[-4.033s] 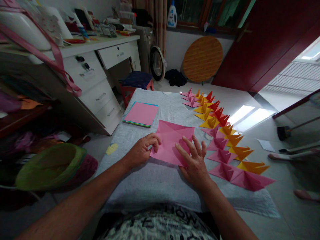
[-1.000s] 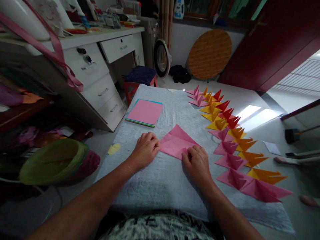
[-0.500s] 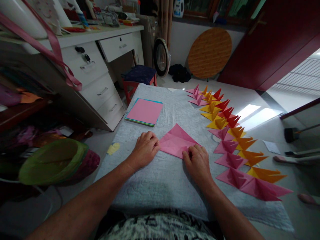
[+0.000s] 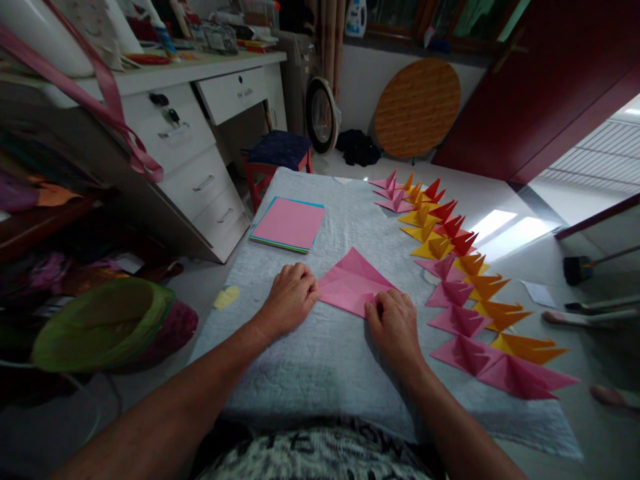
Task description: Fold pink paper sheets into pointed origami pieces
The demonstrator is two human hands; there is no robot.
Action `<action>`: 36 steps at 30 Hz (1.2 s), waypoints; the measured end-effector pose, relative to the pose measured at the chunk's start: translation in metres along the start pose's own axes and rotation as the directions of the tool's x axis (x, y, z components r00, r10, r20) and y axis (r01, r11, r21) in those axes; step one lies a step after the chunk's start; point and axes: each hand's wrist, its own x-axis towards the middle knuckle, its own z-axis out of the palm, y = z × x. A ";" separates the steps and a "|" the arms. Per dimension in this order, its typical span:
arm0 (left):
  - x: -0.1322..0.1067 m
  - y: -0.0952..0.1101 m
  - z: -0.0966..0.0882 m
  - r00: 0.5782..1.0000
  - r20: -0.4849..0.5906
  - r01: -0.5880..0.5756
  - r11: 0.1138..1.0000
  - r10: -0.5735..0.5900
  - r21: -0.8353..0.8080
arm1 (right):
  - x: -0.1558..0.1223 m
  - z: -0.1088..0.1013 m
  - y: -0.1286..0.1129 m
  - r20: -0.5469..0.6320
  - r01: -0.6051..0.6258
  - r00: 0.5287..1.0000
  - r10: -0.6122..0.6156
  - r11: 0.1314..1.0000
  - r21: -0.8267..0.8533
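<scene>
Left hand (image 4: 290, 293) curled into a loose fist, fingertips bearing down on the left corner of the pink sheet (image 4: 350, 281). Right hand (image 4: 395, 325) also curled, fingers pressing the sheet's near-right edge. Both are in contact and neither lifts the paper. Sheet lies flat mid-surface on the grey cloth (image 4: 320, 363), between the hands, already folded to a triangle with its apex pointing away; crease lines show on top. Progress, as I read it: this piece looks early. It is a flat triangle, while the finished pieces (image 4: 453, 293) have raised pointed flaps, so more folds look due. Finished ones run in a double row along the right side of the cloth, in pink, yellow, orange and red, well over a dozen; exact count unclear at the far end. Paper stack (image 4: 290, 223) of unfolded squares sits far-left on the cloth, pink on top, so stock remains. White desk (image 4: 200, 153) stands off to the left.
</scene>
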 end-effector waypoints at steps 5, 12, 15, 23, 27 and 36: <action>0.001 0.001 -0.001 1.000 0.016 0.001 1.000 -0.001 0.008 | 0.000 -0.001 -0.001 0.006 -0.035 0.999 0.035 0.999 -0.023; 0.001 -0.001 0.001 1.000 0.012 -0.008 1.000 0.007 0.013 | -0.002 -0.004 -0.002 0.013 -0.099 0.995 0.100 0.993 -0.058; 0.001 -0.001 0.001 1.000 0.001 -0.012 1.000 0.012 0.017 | -0.003 -0.004 -0.001 0.006 -0.108 0.994 0.108 0.993 -0.042; 0.001 -0.001 0.000 1.000 0.012 0.001 1.000 -0.001 0.003 | -0.003 -0.005 0.003 0.033 -0.128 0.991 0.128 0.992 0.002; 0.001 -0.001 0.000 1.000 0.029 0.009 1.000 -0.009 -0.009 | -0.004 -0.009 0.002 0.071 -0.142 0.988 0.136 0.987 0.077; 0.001 -0.001 -0.001 0.999 0.038 0.018 1.000 -0.017 -0.021 | -0.004 -0.015 0.000 0.096 -0.149 0.986 0.138 0.980 0.128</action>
